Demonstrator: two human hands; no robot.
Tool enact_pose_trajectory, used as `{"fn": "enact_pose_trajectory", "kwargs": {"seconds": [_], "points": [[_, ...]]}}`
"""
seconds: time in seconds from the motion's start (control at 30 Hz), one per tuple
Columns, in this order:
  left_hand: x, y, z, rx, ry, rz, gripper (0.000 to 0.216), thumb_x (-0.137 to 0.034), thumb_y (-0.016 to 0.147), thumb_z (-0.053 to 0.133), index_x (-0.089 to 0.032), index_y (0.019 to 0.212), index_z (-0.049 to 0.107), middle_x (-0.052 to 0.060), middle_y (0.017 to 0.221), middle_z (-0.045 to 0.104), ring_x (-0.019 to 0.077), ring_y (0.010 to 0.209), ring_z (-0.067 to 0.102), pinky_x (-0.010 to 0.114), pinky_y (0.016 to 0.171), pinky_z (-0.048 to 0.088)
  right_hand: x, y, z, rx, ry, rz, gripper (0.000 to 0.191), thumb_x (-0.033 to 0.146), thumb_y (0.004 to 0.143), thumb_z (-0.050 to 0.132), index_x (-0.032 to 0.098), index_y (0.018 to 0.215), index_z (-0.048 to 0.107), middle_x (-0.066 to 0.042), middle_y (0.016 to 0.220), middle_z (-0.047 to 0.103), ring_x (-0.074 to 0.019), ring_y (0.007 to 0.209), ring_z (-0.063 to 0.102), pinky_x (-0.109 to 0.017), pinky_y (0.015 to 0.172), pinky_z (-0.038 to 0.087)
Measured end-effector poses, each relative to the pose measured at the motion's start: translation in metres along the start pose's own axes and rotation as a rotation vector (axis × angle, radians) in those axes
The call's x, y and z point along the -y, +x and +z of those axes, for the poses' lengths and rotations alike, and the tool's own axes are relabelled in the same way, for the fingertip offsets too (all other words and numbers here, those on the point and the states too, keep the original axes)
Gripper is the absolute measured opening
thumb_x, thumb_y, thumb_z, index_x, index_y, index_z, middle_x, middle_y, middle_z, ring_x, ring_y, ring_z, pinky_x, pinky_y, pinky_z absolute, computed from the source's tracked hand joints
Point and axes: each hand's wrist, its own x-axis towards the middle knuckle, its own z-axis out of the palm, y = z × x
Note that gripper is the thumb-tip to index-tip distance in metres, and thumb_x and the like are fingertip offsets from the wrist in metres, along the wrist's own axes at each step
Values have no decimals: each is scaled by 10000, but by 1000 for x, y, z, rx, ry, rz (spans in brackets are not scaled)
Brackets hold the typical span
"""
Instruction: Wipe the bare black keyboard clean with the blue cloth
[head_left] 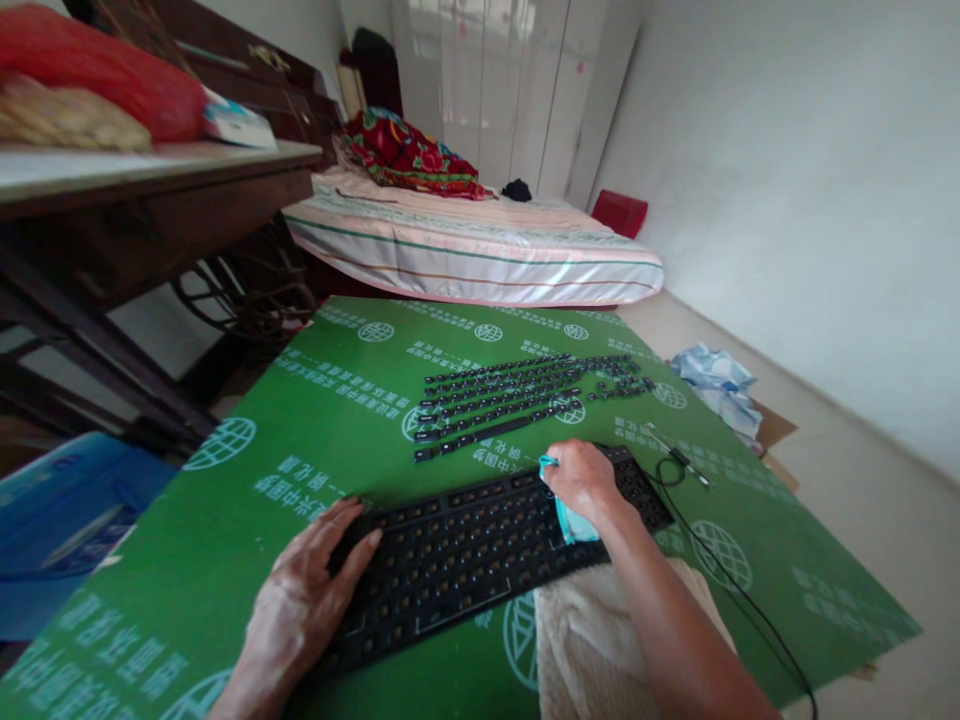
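A black keyboard [480,555] with its keycaps off lies at a slant on the green board. My left hand [300,580] grips its left end, thumb on the top face and fingers along the far edge. In my right hand [581,478] is a bunched turquoise cloth [576,522], pressed onto the right part of the keyboard. The fingers are closed round the cloth and partly hidden. Beyond the keyboard, loose black keycaps [495,408] are laid out in rows. Under my right forearm is a folded beige towel [581,640], close to the keyboard's near edge.
The green board [285,440] serves as the work surface. At right lie a thin metal tool [679,455] and the black cable [739,585], which runs off the near edge. A blue container [75,520] stands left, below a dark table [165,190]. Behind is a bed [465,240].
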Motion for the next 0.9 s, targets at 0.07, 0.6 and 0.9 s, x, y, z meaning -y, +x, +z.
{"fn": "enact_pose_trajectory", "kwargs": {"seconds": [0.07, 0.6, 0.9], "points": [[2, 0, 1, -2, 2, 2, 636, -671, 802, 386, -166, 1109, 620, 115, 1206, 646, 263, 1138, 594, 407, 1016, 459, 2, -3, 2, -4, 10, -13, 229, 278, 820, 493, 249, 844, 719, -61, 898, 744, -192, 872, 678, -234, 614, 396], [14, -1, 8, -18, -16, -7, 556, -648, 788, 446, -234, 1127, 598, 62, 1214, 644, 253, 1129, 600, 417, 1030, 447, -6, -8, 1, 0, -3, -4, 215, 312, 853, 507, 263, 885, 714, -51, 936, 739, -191, 937, 668, -235, 704, 439], [12, -1, 7, -38, -29, 41, 519, -615, 798, 468, -238, 1131, 597, 61, 1215, 643, 262, 1141, 591, 414, 1027, 455, -38, -2, -5, -1, -46, 126, 242, 282, 869, 483, 231, 918, 714, -95, 967, 729, -213, 942, 667, -257, 708, 443]]}}
